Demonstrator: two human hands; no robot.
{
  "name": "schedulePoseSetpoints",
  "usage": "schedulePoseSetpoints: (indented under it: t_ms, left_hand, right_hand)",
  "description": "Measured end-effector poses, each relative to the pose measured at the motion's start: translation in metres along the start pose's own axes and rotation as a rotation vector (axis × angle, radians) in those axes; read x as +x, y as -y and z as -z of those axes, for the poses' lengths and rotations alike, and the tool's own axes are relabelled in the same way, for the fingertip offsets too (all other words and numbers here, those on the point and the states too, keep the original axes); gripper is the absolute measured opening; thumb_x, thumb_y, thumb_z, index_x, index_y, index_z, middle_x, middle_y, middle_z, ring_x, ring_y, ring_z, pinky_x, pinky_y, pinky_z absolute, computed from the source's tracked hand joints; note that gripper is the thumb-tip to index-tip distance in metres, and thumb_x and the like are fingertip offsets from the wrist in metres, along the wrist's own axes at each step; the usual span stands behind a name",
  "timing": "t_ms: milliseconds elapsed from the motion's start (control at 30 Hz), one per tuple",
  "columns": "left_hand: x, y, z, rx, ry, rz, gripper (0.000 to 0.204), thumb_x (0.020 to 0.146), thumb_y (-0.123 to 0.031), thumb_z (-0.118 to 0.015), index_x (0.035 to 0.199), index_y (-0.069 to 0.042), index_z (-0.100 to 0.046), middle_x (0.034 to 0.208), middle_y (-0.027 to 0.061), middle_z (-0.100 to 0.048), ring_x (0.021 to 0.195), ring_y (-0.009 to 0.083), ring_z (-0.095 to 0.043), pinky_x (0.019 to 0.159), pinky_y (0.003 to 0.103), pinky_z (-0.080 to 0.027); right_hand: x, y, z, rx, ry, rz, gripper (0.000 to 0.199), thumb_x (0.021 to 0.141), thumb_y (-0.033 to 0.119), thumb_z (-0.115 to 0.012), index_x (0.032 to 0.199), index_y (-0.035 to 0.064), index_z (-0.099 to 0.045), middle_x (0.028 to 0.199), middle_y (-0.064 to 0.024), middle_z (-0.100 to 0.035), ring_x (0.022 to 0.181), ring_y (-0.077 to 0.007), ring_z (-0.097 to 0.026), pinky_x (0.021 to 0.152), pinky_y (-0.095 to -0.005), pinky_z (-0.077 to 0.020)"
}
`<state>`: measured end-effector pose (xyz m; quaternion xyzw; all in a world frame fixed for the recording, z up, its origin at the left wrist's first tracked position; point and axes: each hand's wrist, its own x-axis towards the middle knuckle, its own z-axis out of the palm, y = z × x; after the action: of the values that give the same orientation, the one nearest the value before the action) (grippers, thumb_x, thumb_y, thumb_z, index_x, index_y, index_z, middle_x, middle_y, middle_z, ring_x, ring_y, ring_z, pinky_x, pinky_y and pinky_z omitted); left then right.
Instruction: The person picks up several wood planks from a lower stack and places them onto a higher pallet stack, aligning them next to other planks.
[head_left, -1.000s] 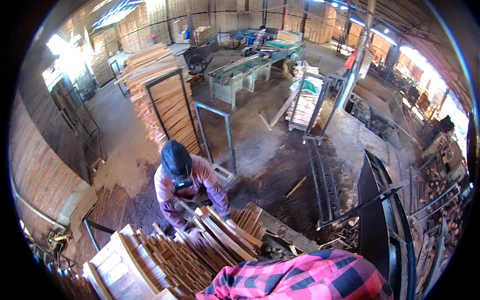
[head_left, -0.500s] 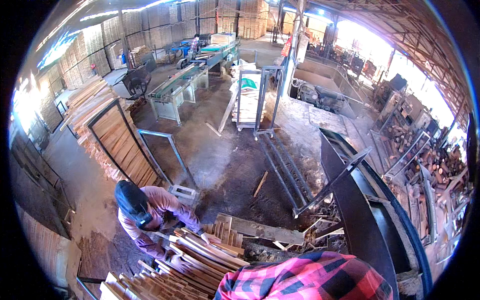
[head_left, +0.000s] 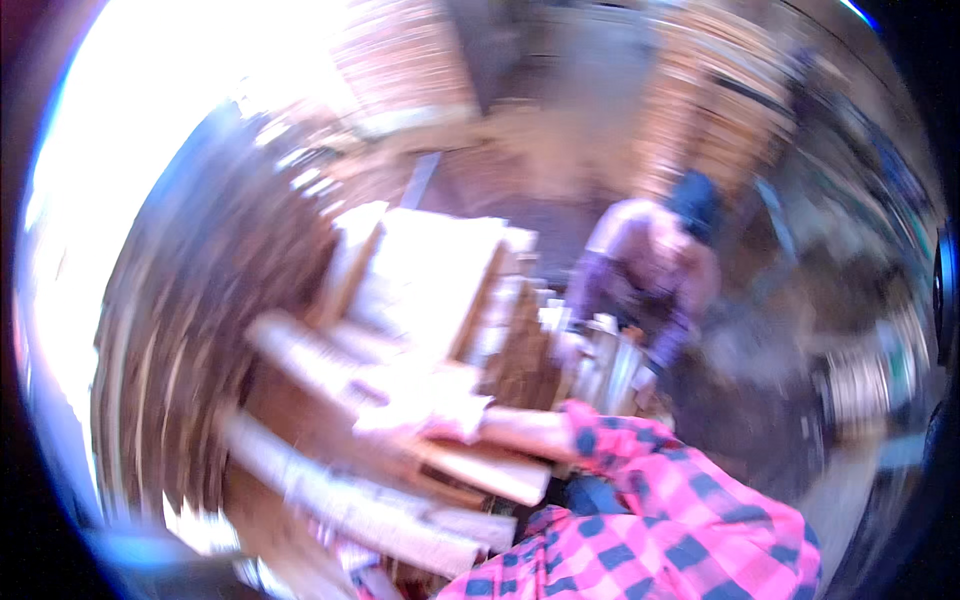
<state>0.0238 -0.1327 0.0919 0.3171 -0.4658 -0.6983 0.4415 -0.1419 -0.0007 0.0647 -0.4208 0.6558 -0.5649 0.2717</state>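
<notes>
Motion blur smears the whole view. From the plaid pink-and-black sleeve (head_left: 625, 440) at the lower right, my right forearm reaches left. My right hand (head_left: 430, 405), pale and washed out by light, is over a pile of wooden slats (head_left: 490, 470); its fingers are smeared, so its grip cannot be made out. Long pale boards, one of them the lower board (head_left: 350, 500), slant beneath and in front of it. Beyond the hand sits a bright, overexposed wood stack (head_left: 430, 275). My left hand cannot be made out.
A co-worker (head_left: 650, 265) in a dark cap and light purple top bends over upright slats (head_left: 610, 360) just beyond my arm. Tall wood stacks (head_left: 715, 90) rise behind. Dark stacked material (head_left: 200, 310) stands at the left against glaring light.
My view has swung left, so the co-worker now appears right of centre. My forearm and right hand have come into view over the slats.
</notes>
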Motion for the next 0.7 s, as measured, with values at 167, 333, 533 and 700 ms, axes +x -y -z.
schedulePoseSetpoints:
  t_ms: [167, 333, 533, 700]
  left_hand:
    - [-0.016, 0.01, 0.037, -0.236, -0.064, 0.165, 0.054, 0.1, -0.047, -0.058, 0.134, -0.005, -0.057, 0.103, 0.0135, -0.072, 0.086, 0.0268, -0.072, 0.079, 0.047, -0.061]
    - [-0.022, 0.009, 0.01, -0.4, 0.03, 0.45, 0.055, 0.094, -0.048, -0.068, 0.128, -0.005, -0.062, 0.113, 0.012, -0.071, 0.1, 0.0292, -0.069, 0.092, 0.046, -0.058]
    - [-0.006, 0.061, -0.033, -0.305, -0.076, 0.362, 0.059, 0.094, -0.047, -0.069, 0.139, -0.01, -0.057, 0.125, 0.0102, -0.067, 0.107, 0.0274, -0.067, 0.093, 0.044, -0.057]
    - [0.005, 0.051, -0.054, -0.396, -0.121, 0.471, 0.053, 0.093, -0.042, -0.072, 0.133, -0.009, -0.06, 0.118, 0.0124, -0.069, 0.102, 0.0274, -0.068, 0.091, 0.045, -0.058]
  right_hand:
    - [0.031, 0.018, 0.03, 0.343, 0.133, 0.072, 0.078, 0.084, 0.036, -0.082, 0.147, 0.0041, -0.05, 0.147, -0.0131, -0.053, 0.137, -0.0211, -0.047, 0.118, -0.0335, -0.0327]
    - [0.025, 0.071, 0.017, 0.01, 0.185, 0.042, 0.07, 0.085, 0.028, -0.076, 0.145, 0.0042, -0.05, 0.14, -0.0167, -0.058, 0.129, -0.0256, -0.055, 0.111, -0.0351, -0.0415]
    - [0.036, 0.073, 0.013, -0.459, 0.394, -0.234, 0.085, 0.083, 0.053, -0.07, 0.155, 0.0247, -0.035, 0.146, -0.023, -0.05, 0.132, -0.0426, -0.052, 0.107, -0.0462, -0.0449]
    - [0.055, 0.054, 0.019, -0.309, 0.313, -0.209, 0.078, 0.08, 0.043, -0.073, 0.149, 0.0217, -0.045, 0.133, -0.0238, -0.062, 0.124, -0.0391, -0.06, 0.103, -0.0437, -0.0478]
